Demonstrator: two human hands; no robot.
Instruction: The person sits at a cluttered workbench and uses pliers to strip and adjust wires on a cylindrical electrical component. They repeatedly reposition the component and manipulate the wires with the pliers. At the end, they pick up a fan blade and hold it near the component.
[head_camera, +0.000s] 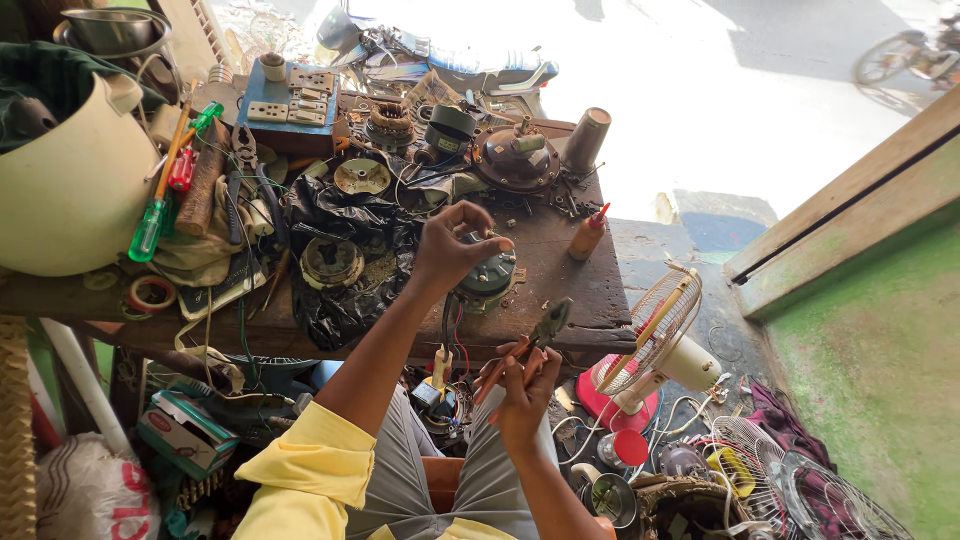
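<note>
My left hand (450, 245) is raised over the worktop (560, 250), fingers pinched narrow on a thin wire end; I can't tell the wire's colour. Just under that hand sits one dark green motor (488, 280), near the worktop's front edge, red and black leads hanging down off it. My right hand (520, 385) is lower, in front of the edge, fingers wrapped round the orange handles of one pair of pliers (535, 338), jaws pointing up toward the motor, not touching it.

On the worktop: one black plastic bag (340, 225) left of the motor, with one round metal part lying on it. Two green-handled screwdrivers (160, 200) and one red one at the left, beside a big cream bowl (70, 180). One blue switch board (290, 105) at the back. One small bottle with red cap (588, 235) right of the motor. One roll of tape (152, 295) at the front left.

On the floor right: one small fan (655, 345) with red base, two loose fan grilles.
</note>
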